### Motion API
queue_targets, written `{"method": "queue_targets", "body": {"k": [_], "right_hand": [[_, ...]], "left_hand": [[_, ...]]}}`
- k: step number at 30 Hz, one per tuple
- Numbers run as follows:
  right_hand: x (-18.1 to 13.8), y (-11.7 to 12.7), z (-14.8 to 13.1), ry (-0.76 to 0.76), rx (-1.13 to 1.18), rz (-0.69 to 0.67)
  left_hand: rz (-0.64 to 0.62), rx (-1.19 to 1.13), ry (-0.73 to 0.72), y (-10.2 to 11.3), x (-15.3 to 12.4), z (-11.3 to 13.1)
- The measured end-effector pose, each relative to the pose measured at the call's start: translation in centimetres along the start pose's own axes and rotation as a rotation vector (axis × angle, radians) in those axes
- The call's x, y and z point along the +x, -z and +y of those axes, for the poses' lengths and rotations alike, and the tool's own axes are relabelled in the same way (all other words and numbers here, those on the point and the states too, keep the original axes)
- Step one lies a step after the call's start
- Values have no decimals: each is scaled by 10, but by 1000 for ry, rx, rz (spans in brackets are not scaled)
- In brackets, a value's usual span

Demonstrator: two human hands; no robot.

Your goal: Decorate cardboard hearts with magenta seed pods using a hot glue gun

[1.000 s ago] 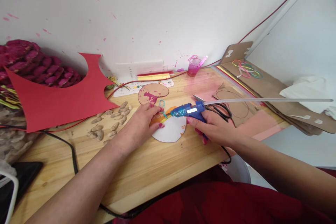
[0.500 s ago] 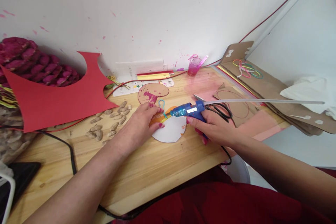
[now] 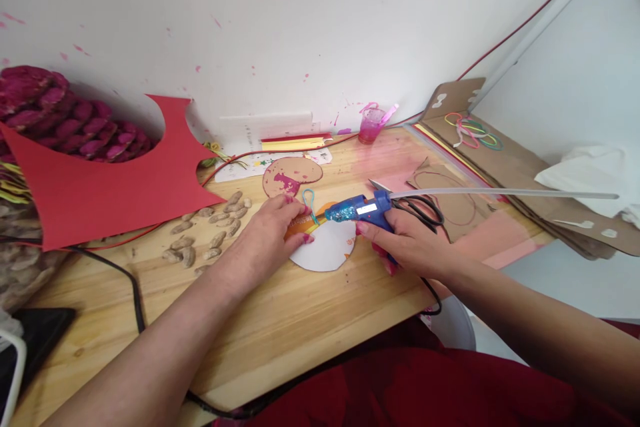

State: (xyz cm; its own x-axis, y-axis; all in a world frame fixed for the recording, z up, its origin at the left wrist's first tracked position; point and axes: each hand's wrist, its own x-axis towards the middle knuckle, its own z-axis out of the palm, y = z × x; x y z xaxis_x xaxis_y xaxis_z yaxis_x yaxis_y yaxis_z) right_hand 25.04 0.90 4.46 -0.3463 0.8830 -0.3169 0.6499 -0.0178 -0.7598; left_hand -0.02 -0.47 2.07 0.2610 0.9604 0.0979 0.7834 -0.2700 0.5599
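My right hand (image 3: 407,240) is wrapped around a blue glue gun (image 3: 363,209), with a long clear glue stick (image 3: 500,194) jutting from its back. The nozzle points left and meets the base of a light-blue cord loop (image 3: 309,199) on a round card disc (image 3: 323,250). This disc is white with an orange printed part and lies flat on the wooden table. At its left edge, my left hand (image 3: 275,227) grips it, the thumb lying on the face and the fingers bent above. Whether those fingers also hold the cord cannot be seen.
Behind the disc is a paint-stained brown card cutout (image 3: 293,177). Peanuts (image 3: 217,240) and cut red paper (image 3: 120,193) lie left. Black scissors (image 3: 420,205) rest at right, before a pink cup (image 3: 371,125). Stacked cardboard (image 3: 515,160) stands far right. A black cable (image 3: 133,287) crosses the left.
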Motion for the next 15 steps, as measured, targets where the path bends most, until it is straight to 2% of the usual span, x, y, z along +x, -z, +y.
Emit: {"method": "queue_targets", "body": {"k": [5,15], "right_hand": [[-1,0,-1,-1,71,-8],[1,-1,-4,-23,49,-18]], "left_hand": [[5,-6,5,0,0,0],[10,-20,5,1,-1,2]]}}
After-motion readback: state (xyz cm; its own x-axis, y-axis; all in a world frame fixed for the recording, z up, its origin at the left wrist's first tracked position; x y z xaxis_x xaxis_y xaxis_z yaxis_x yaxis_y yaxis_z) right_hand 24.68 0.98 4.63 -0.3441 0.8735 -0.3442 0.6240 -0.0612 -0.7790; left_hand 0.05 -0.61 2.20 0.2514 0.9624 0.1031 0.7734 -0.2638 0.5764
